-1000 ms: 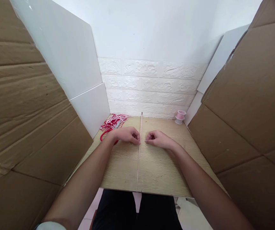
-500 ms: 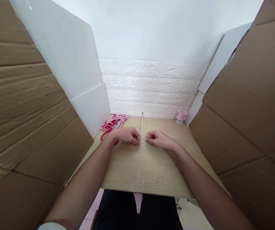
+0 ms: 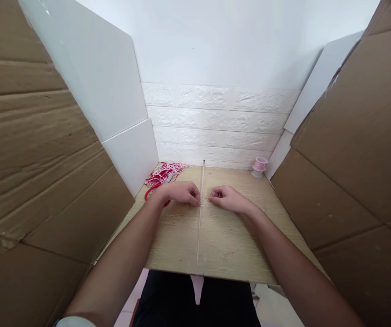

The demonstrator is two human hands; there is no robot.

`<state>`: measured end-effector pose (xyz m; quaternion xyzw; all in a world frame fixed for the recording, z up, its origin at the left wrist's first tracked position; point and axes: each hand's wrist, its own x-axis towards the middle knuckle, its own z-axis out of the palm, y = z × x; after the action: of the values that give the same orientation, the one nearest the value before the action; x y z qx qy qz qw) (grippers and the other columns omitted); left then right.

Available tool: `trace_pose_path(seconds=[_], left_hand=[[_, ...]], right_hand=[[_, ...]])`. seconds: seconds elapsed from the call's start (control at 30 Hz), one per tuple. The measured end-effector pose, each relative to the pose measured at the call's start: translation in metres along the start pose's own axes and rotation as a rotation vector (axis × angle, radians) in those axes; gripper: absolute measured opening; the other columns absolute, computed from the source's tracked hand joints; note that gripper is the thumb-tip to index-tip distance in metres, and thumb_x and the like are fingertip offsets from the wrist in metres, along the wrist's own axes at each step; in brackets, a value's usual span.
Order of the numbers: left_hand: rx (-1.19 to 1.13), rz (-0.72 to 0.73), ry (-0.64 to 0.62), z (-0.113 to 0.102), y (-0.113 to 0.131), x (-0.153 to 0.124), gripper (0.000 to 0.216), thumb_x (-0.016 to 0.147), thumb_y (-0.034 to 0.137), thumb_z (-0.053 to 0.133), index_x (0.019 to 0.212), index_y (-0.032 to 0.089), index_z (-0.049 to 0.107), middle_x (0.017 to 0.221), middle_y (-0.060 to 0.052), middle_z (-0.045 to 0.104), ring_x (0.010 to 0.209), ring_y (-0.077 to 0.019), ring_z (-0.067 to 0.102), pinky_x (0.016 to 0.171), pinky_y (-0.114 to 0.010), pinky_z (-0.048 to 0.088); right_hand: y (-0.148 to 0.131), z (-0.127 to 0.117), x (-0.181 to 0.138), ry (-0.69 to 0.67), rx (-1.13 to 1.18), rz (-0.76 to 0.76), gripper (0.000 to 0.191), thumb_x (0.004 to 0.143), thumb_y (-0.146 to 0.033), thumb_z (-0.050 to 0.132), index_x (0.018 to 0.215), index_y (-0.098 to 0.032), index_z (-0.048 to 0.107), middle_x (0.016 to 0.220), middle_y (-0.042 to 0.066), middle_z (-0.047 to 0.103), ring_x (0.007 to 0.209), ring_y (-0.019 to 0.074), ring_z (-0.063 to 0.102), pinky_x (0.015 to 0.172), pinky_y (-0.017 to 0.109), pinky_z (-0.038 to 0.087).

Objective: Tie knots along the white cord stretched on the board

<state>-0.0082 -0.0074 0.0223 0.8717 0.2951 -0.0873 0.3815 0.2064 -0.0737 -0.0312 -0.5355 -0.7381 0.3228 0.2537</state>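
A thin pale cord [image 3: 199,236] runs stretched down the middle of the light wooden board [image 3: 229,245], from the back wall to the front edge. My left hand [image 3: 181,192] rests on the board just left of the cord, fingers curled and pinched at it. My right hand [image 3: 225,199] sits just right of the cord, fingers curled and pinched as well. What the fingertips grip is too fine to make out; it may be a thin thread at the cord.
A tangle of red and white cords [image 3: 163,173] with red-handled scissors [image 3: 151,190] lies at the back left. A small pink spool [image 3: 259,166] stands at the back right. Cardboard walls [image 3: 38,172] and white panels [image 3: 127,150] close in both sides.
Both hands stay in place at the cord; only the camera view has shifted slightly.
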Motion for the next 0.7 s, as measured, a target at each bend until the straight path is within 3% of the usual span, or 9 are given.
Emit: trace_pose_path(seconds=[0.37, 0.7], left_hand=[[-0.041, 0.002, 0.07, 0.006, -0.001, 0.007, 0.017, 0.065, 0.031, 0.06, 0.064, 0.014, 0.059, 0.059, 0.003, 0.046, 0.056, -0.0075, 0.039, 0.053, -0.023, 0.027], [0.003, 0.001, 0.08, 0.006, -0.005, 0.01, 0.02, 0.066, 0.034, 0.061, 0.067, 0.014, 0.061, 0.06, 0.003, 0.047, 0.058, -0.0079, 0.041, 0.053, -0.022, 0.028]], right_hand=[[-0.009, 0.007, -0.001, 0.017, 0.021, 0.008, 0.022, 0.079, -0.032, 0.055, 0.074, -0.012, 0.062, 0.066, 0.001, 0.053, 0.06, 0.0099, 0.042, 0.053, 0.022, 0.029], [-0.016, 0.005, -0.003, -0.062, 0.183, 0.043, 0.035, 0.086, -0.027, 0.041, 0.075, -0.011, 0.07, 0.069, 0.004, 0.059, 0.06, 0.0104, 0.047, 0.056, 0.023, 0.034]])
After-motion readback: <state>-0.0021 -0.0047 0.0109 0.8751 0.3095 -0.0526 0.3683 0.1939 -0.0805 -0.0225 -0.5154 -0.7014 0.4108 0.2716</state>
